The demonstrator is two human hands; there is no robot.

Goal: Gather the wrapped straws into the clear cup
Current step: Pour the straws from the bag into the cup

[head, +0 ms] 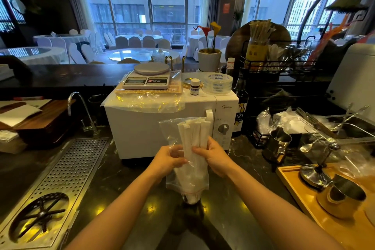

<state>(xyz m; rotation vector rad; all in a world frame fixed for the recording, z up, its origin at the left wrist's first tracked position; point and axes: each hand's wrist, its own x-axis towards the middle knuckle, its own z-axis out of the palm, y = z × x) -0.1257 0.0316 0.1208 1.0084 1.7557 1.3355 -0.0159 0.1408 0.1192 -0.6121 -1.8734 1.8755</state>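
Note:
A bundle of white paper-wrapped straws [192, 134] stands upright inside a clear plastic zip bag [187, 180] turned mouth down. Below the bag's red-lined mouth, the straws' lower ends sit in a small clear cup [190, 199] on the dark counter. My left hand [169, 160] pinches the bag and straws from the left. From the right, my right hand [216, 155] grips the bag and the bundle. The bag hides most of the cup.
A white microwave [162, 126] stands right behind the bag, with a scale and tape roll on top. A perforated metal drain tray [67, 176] lies at left. At right are steel pitchers [277, 144], a wooden tray [304, 195] and a wire rack.

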